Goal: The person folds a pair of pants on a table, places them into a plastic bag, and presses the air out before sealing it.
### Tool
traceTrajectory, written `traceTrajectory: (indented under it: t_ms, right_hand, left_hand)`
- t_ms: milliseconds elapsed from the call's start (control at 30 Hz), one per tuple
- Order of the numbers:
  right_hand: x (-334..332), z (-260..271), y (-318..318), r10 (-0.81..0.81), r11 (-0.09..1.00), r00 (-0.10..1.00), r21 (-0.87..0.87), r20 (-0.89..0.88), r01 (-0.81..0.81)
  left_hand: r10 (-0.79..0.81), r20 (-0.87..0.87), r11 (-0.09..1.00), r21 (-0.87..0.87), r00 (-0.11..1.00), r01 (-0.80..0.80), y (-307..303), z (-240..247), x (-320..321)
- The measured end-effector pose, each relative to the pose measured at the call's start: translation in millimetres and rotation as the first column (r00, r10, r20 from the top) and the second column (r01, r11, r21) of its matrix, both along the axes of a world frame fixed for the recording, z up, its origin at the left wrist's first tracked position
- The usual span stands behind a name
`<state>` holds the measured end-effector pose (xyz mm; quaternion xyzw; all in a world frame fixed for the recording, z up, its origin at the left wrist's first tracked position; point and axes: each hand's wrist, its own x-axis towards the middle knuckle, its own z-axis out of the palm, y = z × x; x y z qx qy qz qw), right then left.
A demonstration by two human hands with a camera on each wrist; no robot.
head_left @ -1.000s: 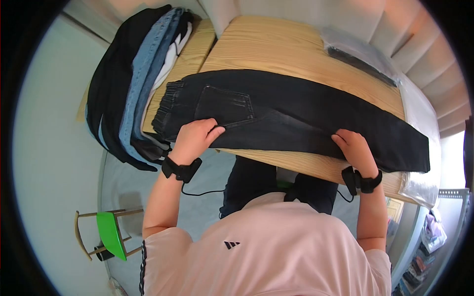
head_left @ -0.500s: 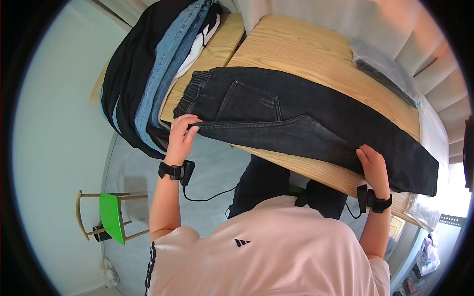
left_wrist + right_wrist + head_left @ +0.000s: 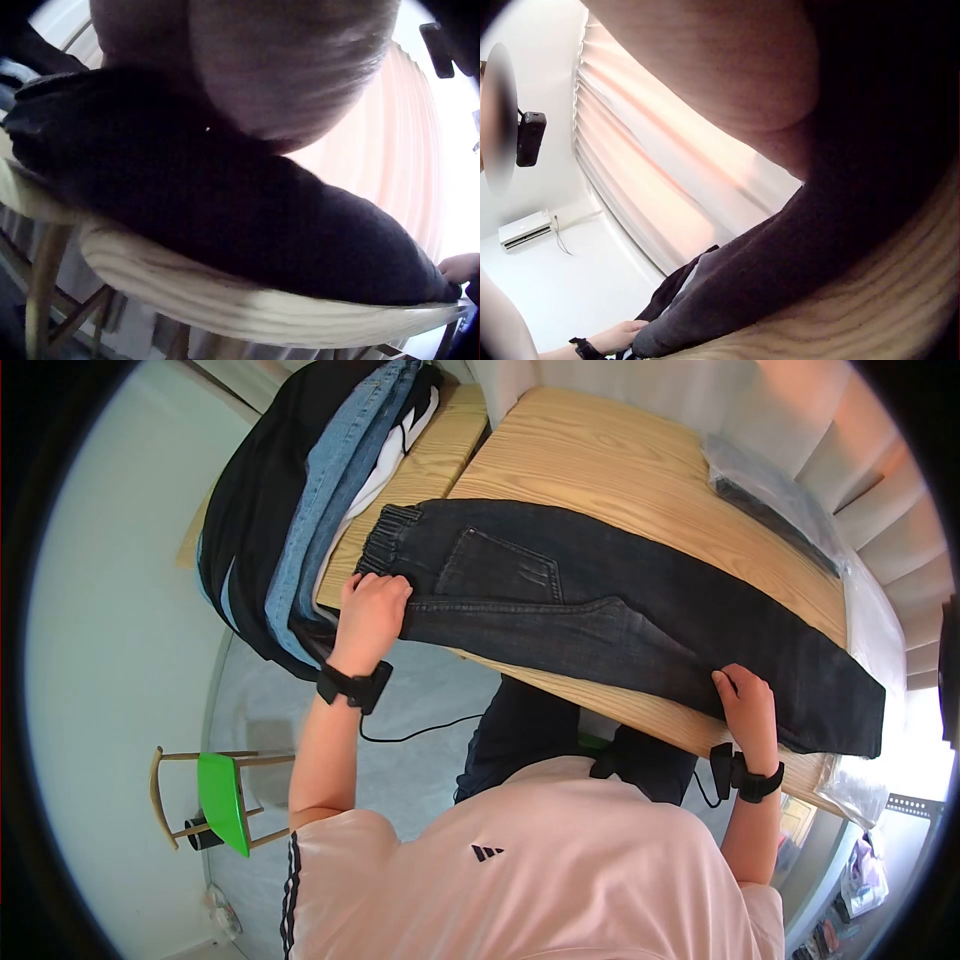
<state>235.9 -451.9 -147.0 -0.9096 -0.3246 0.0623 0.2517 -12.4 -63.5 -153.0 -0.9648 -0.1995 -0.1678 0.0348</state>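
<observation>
Black jeans (image 3: pixel 600 575) with a gathered elastic waistband (image 3: pixel 386 540) and a back pocket (image 3: pixel 502 568) lie lengthwise across the table, legs together. Their waist end points left, the hems right. My left hand (image 3: pixel 373 618) grips the near corner of the waist end, fingers curled over the cloth. Farther down the leg, my right hand (image 3: pixel 747 705) pinches the near edge between thumb and fingers. A seam runs along the near side between the hands. In the left wrist view the dark cloth (image 3: pixel 187 180) hangs close over the table edge, partly hidden by the hand.
The wooden table (image 3: pixel 570 440) extends behind the jeans. At the left is a heap of black and blue clothes (image 3: pixel 290 510). A plastic-wrapped dark packet (image 3: pixel 775 510) lies at the back right, with clear plastic (image 3: pixel 875 620) along the right edge. A green-seated chair (image 3: pixel 222 800) stands on the floor.
My left hand has shifted from below the pocket to the waist corner, and the near side has been drawn so its seam shows. My right hand keeps its hold on the leg's near edge.
</observation>
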Motion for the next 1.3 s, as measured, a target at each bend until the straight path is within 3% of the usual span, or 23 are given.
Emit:
traceTrajectory:
  t_ms: [33, 67, 100, 167, 200, 267, 400, 467, 567, 767, 867, 1033, 1100, 1167, 1233, 1300]
  right_hand:
    - [0, 0, 0, -0.006, 1.000, 1.000, -0.019, 0.000, 0.006]
    - [1, 0, 1, -0.014, 0.999, 1.000, -0.038, 0.000, 0.014]
    - [1, -1, 2, -0.011, 0.999, 1.000, -0.033, -0.003, 0.011]
    - [1, -2, 0, -0.016, 1.000, 1.000, -0.013, 0.003, 0.016]
    - [1, -2, -2, -0.019, 1.000, 1.000, -0.020, 0.004, 0.019]
    - [0, -2, -1, -0.010, 1.000, 1.000, 0.002, 0.016, 0.010]
    - [3, -8, -4, -0.009, 0.998, 1.000, 0.058, 0.028, 0.008]
    - [2, -6, -5, -0.023, 0.993, 0.999, 0.116, -0.022, 0.026]
    - [0, -7, -6, -0.029, 0.973, 0.995, 0.224, -0.092, 0.049]
    - [4, -11, -32, -0.017, 0.970, 0.998, 0.244, 0.066, 0.000]
    - [13, -10, -62, -0.039, 0.987, 0.987, 0.161, 0.158, 0.014]
    - [42, -14, -133, -0.191, 0.981, 0.948, 0.089, 0.255, 0.174]
    - [60, -7, -166, -0.247, 0.949, 0.967, 0.218, 0.067, 0.228]
    - [80, 7, -201, -0.488, 0.855, 0.866, 0.263, 0.113, 0.447]
    - [110, -3, -243, -0.628, 0.779, 0.691, 0.290, 0.359, 0.557]
    - [137, -14, -277, -0.734, 0.620, 0.546, 0.071, 0.403, 0.781]
  left_hand:
    - [0.058, 0.032, 0.997, 0.047, 0.998, -0.059, -9, 3, 2]
    - [0.057, 0.195, 0.997, 0.047, 0.979, -0.068, -23, 6, 7]
    - [0.032, 0.342, 0.999, -0.016, 0.939, -0.029, -46, 14, 16]
    - [-0.100, 0.419, 0.978, -0.126, 0.902, 0.167, -92, 17, 31]
    - [-0.218, 0.385, 0.929, -0.198, 0.897, 0.312, -117, 18, 39]
    - [-0.364, 0.289, 0.841, -0.307, 0.885, 0.446, -155, 11, 55]
    - [-0.478, 0.150, 0.791, -0.356, 0.865, 0.498, -187, -5, 84]
    - [-0.398, 0.002, 0.882, -0.273, 0.917, 0.383, -189, -11, 94]
    - [-0.358, -0.046, 0.909, -0.245, 0.933, 0.336, -192, -14, 102]
    - [-0.341, -0.038, 0.923, -0.201, 0.939, 0.327, -189, -14, 106]
    - [-0.329, -0.077, 0.928, -0.210, 0.941, 0.307, -178, -12, 106]
    - [-0.325, -0.152, 0.923, -0.267, 0.933, 0.278, -146, -7, 100]
    - [-0.329, -0.196, 0.912, -0.318, 0.924, 0.258, -135, -1, 99]
    - [-0.323, -0.206, 0.912, -0.330, 0.924, 0.245, -126, -3, 98]
    - [-0.334, -0.200, 0.908, -0.331, 0.921, 0.257, -123, -5, 99]
    - [-0.337, -0.197, 0.906, -0.334, 0.920, 0.260, -121, -5, 100]
